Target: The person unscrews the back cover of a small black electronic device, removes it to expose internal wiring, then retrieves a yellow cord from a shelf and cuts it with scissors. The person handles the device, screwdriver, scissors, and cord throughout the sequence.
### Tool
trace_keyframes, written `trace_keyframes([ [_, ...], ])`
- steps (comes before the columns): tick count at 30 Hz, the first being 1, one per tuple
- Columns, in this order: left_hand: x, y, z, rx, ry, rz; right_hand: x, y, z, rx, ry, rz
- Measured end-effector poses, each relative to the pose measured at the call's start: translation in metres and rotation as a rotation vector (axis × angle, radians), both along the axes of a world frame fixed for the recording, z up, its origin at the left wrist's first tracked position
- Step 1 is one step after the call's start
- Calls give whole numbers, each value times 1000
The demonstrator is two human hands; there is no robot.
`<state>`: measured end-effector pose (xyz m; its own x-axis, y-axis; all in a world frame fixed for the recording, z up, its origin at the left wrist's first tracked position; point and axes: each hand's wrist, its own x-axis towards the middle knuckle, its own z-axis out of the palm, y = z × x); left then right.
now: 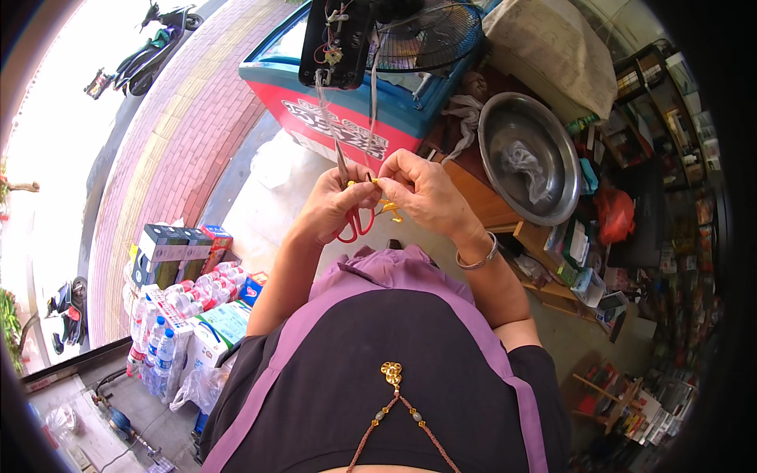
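My left hand (335, 197) is closed round a pair of scissors (356, 226); the red handle loops hang below the palm and the grey blades point up, away from me. Its thumb and finger also press on something small and dark. Meeting them at the fingertips, my right hand (422, 193) pinches a small yellow piece (376, 181), too small to name. Yellow-orange strips (391, 208) show just below the fingers. Pale cords (371, 118) run down toward my hands from an opened black housing (337, 43) with bare wires, beside a fan (430, 35).
The fan lies on a blue and red chest freezer (355, 118). At the right stand a large metal basin (487, 150), a wooden desk (481, 193) and packed shelves. Bottled water (164, 351) and cartons (163, 254) are stacked at the left, near a brick pavement (169, 118) with a parked scooter.
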<state>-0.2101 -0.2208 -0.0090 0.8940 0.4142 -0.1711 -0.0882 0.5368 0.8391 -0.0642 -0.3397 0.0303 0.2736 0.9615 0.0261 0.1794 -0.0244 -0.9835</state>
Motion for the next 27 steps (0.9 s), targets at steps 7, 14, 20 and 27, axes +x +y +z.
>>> trace_keyframes([
  [7, 0, 1, -8, -32, 1, 54, -5, 0, -13, -13, 84, -41],
  [14, -3, -6, -10, 388, 57, 156, -6, -1, -16, -78, 101, -14],
  [20, -4, -13, -8, 738, 56, 385, -10, 4, -19, -52, 367, -13],
  [27, -8, -14, 1, 1034, -27, 543, -15, 6, -14, -40, 530, 65],
])
